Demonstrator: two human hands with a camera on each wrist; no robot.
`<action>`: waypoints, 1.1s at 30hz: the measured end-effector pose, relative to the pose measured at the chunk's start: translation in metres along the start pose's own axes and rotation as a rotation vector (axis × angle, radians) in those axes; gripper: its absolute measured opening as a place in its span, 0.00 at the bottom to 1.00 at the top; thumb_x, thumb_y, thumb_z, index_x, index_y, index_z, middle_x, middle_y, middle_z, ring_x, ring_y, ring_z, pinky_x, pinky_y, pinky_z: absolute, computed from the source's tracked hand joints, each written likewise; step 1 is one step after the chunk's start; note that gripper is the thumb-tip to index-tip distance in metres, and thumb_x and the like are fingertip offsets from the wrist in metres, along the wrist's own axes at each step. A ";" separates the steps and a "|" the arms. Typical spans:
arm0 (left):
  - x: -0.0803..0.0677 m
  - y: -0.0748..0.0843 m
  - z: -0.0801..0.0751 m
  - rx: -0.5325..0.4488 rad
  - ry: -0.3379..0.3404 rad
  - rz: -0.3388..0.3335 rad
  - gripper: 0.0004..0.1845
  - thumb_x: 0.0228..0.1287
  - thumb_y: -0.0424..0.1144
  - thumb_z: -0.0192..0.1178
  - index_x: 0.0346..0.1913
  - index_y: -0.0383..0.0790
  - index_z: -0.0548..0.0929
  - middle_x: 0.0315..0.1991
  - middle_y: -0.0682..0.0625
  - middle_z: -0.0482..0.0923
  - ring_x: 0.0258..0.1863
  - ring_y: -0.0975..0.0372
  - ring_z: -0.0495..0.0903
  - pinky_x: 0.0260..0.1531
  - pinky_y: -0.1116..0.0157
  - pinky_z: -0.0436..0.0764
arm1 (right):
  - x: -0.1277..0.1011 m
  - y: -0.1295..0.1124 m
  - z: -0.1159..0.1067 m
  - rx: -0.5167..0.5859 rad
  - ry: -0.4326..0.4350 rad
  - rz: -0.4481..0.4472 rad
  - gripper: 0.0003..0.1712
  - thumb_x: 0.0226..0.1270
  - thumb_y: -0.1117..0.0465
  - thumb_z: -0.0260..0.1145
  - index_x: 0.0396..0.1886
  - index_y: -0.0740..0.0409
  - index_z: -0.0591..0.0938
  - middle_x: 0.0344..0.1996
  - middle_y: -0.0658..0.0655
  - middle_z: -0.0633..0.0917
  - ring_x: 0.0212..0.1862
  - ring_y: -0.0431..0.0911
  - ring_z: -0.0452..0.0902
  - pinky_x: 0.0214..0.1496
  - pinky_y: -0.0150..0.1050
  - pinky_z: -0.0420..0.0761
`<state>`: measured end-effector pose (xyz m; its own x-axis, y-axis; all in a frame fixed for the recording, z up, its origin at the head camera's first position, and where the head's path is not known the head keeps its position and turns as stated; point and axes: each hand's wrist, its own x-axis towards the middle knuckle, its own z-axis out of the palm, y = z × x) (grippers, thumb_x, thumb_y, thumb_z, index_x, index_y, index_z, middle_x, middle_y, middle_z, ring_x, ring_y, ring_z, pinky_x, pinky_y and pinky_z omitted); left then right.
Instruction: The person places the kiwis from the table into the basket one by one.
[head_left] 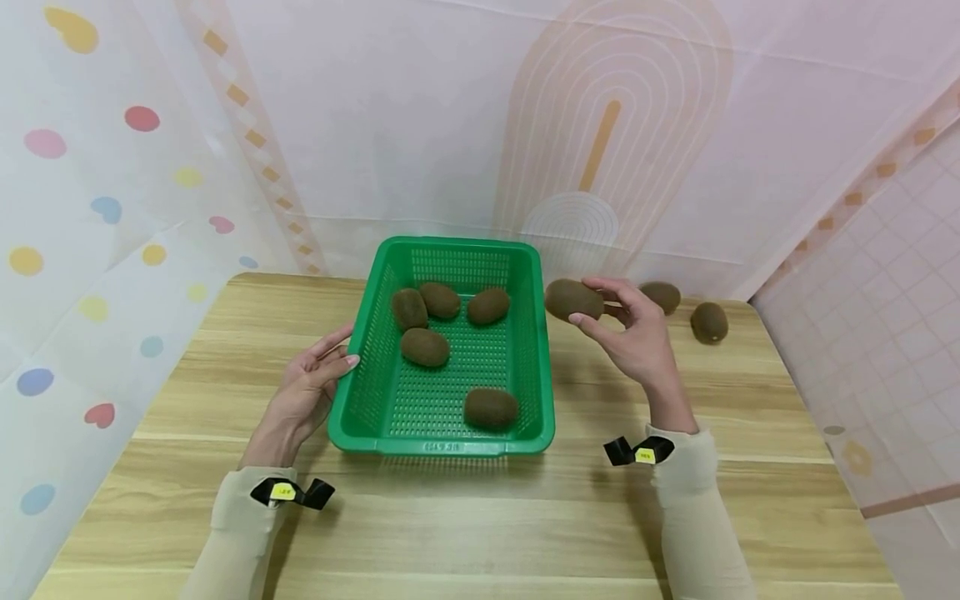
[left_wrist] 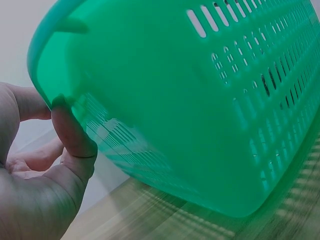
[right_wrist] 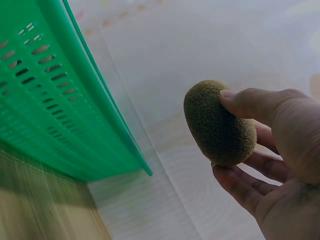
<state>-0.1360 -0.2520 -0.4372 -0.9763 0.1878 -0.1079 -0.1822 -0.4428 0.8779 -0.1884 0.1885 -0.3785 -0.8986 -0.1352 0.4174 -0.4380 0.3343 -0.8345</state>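
Note:
A green perforated basket (head_left: 536, 350) sits mid-table with several brown kiwis inside, one of them (head_left: 491, 408) near its front wall. My right hand (head_left: 633, 337) holds a kiwi (head_left: 572, 299) in its fingertips, lifted just right of the basket's rim. The right wrist view shows that kiwi (right_wrist: 220, 125) pinched between thumb and fingers, with the basket wall (right_wrist: 55, 95) to its left. My left hand (head_left: 311, 387) rests against the basket's left side, fingers fairly straight. In the left wrist view its thumb (left_wrist: 72, 132) touches the basket (left_wrist: 200, 100) under the rim.
Two more kiwis (head_left: 662, 296) (head_left: 708, 322) lie on the wooden table (head_left: 480, 517) at the back right. Patterned curtain walls close in behind and on both sides. Each wrist carries a black strap with a yellow tag.

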 end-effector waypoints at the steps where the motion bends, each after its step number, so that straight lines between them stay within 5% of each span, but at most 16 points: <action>1: 0.000 0.000 0.000 0.000 -0.002 -0.001 0.36 0.73 0.24 0.57 0.80 0.36 0.57 0.50 0.51 0.86 0.46 0.65 0.88 0.47 0.69 0.89 | 0.000 -0.001 0.001 0.006 -0.006 -0.001 0.26 0.62 0.67 0.77 0.61 0.56 0.84 0.57 0.57 0.85 0.56 0.37 0.79 0.58 0.26 0.82; 33: 0.000 0.000 0.002 0.002 -0.003 0.000 0.35 0.73 0.24 0.57 0.80 0.36 0.58 0.49 0.50 0.86 0.46 0.64 0.88 0.46 0.68 0.90 | -0.009 -0.017 0.040 0.047 -0.225 -0.138 0.26 0.60 0.68 0.78 0.59 0.57 0.84 0.57 0.56 0.85 0.59 0.47 0.81 0.61 0.42 0.87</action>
<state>-0.1361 -0.2503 -0.4360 -0.9758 0.1906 -0.1067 -0.1822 -0.4407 0.8790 -0.1743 0.1464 -0.3822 -0.8113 -0.3825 0.4421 -0.5528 0.2557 -0.7931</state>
